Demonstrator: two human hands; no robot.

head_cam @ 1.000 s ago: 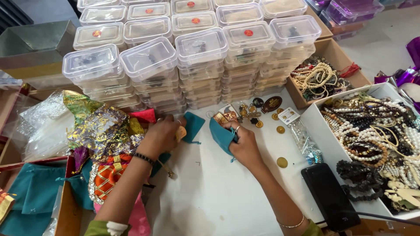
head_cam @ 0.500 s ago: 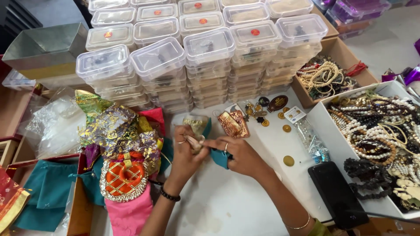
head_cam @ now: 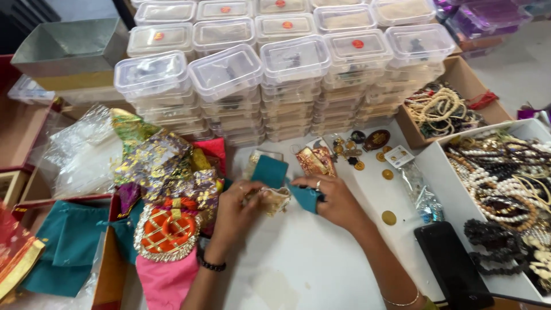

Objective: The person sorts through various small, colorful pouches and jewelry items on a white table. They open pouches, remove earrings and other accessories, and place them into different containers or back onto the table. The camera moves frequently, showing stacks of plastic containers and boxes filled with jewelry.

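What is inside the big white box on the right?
The white box holds piles of bead necklaces, white, brown and dark. Whatever lies beneath them is covered.

I see bright, even light from above; the white table (head_cam: 321, 270) shows only soft, faint shadows under my hands (head_cam: 287, 201). Glare sits on the plastic box lids (head_cam: 224, 69). My hands look slightly motion-blurred. Lines bend at the frame edges, and the far corners go soft.

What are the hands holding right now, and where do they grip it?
Both hands grip a small teal pouch: right hand at its right side, left hand at its left, by something pale.
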